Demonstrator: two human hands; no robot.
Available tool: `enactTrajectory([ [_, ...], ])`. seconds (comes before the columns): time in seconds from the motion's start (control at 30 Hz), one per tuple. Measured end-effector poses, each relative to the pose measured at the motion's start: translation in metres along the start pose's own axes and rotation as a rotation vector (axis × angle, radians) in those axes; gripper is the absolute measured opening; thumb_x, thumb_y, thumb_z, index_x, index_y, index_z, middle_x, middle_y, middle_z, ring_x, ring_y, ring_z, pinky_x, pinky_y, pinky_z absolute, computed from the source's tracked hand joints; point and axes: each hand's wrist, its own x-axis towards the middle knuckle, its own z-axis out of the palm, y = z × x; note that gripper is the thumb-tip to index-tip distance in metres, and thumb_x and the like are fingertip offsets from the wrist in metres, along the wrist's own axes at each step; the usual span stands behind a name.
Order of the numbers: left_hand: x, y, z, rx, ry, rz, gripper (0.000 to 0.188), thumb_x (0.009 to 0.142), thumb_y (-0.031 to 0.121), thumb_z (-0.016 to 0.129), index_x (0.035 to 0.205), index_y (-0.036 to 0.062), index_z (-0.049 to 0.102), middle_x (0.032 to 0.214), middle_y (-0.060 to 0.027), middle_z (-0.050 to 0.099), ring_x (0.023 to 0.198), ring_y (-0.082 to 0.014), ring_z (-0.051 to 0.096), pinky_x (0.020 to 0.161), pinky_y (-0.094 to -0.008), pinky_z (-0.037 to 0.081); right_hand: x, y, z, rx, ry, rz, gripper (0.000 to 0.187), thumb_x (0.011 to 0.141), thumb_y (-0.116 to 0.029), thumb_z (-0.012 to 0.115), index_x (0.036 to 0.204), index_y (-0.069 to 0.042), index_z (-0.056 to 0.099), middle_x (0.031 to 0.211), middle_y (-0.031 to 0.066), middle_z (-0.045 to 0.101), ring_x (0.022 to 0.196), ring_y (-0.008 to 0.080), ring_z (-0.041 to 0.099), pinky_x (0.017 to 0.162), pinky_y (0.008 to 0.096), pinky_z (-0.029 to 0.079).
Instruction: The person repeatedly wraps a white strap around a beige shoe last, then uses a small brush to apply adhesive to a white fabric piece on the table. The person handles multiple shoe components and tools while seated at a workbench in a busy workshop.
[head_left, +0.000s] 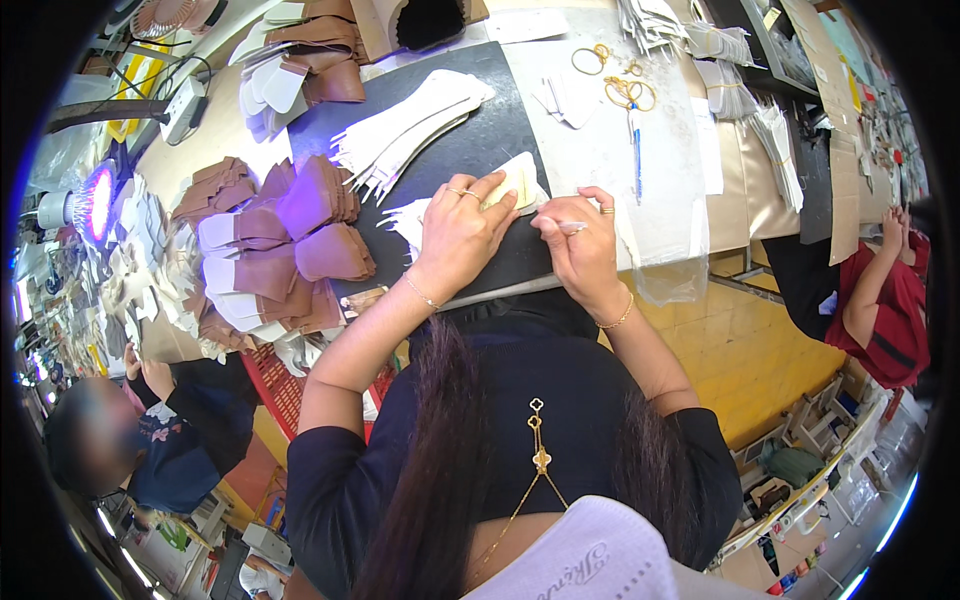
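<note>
My left hand (pixel 462 228) lies palm down, fingers stretched out, on a pale yellow piece (pixel 520 180) and the white cut pieces (pixel 405 222) beneath it. These sit near the front edge of a black mat (pixel 400 110). Just to the right, my right hand (pixel 582 245) is closed in a pinch round a slim whitish pen-like tool (pixel 572 227); its tip is too small to make out. Beyond my left hand, a fanned stack of long white pieces (pixel 425 120) rests on the mat.
Stacks of brown pieces (pixel 325 205) stand left of the mat. A blue pen (pixel 637 155) and gold-coloured rings (pixel 628 95) lie at the right, with white bundles (pixel 775 150) farther over. A lit lamp (pixel 95 205) stands far left. Co-workers sit at left (pixel 185 440) and right (pixel 880 310).
</note>
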Motion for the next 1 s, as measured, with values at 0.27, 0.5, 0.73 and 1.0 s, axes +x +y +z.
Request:
enactTrajectory([
  [0.27,-0.002,-0.005,0.004,-0.098,0.028,0.009,0.021,0.076,0.014,0.08,0.095,0.0073,0.073,0.111,-0.0079,0.068,0.096,-0.0276,0.062,0.085,-0.0382,0.05,0.003,0.006,-0.008,0.205,0.135,0.153,0.021,0.104,-0.017,0.049,0.11,-0.004,0.065,0.103,0.0096,0.069,0.096,0.0247,0.063,0.098,0.0378,0.043],
  [0.5,-0.001,-0.011,0.003,-0.33,0.054,-0.122,0.035,0.075,0.009,0.081,0.106,0.0052,0.066,0.113,-0.0129,0.064,0.102,-0.0331,0.063,0.089,-0.0409,0.051,-0.003,0.007,0.004,0.275,0.146,0.108,0.02,0.1,-0.01,0.054,0.117,-0.004,0.062,0.111,0.0155,0.064,0.105,0.033,0.06,0.09,0.039,0.05],
  [0.73,0.005,-0.021,-0.035,-0.711,0.266,-0.374,0.036,0.079,-0.004,0.077,0.113,0.0027,0.065,0.119,-0.0113,0.062,0.108,-0.0213,0.062,0.092,-0.0335,0.052,-0.014,0.009,0.027,0.148,0.061,-0.117,0.039,0.08,-0.008,0.073,0.117,-0.011,0.062,0.11,0.0099,0.062,0.102,0.0292,0.061,0.091,0.043,0.048],
  [1.0,0.024,-0.053,-0.146,-0.476,0.62,-0.241,0.034,0.082,-0.009,0.074,0.114,-0.0034,0.065,0.125,-0.0146,0.061,0.114,-0.022,0.06,0.097,-0.0354,0.052,-0.013,0.01,0.028,0.052,0.026,-0.105,0.04,0.081,-0.009,0.073,0.12,-0.012,0.062,0.11,0.0079,0.064,0.098,0.0249,0.063,0.089,0.0394,0.043],
])
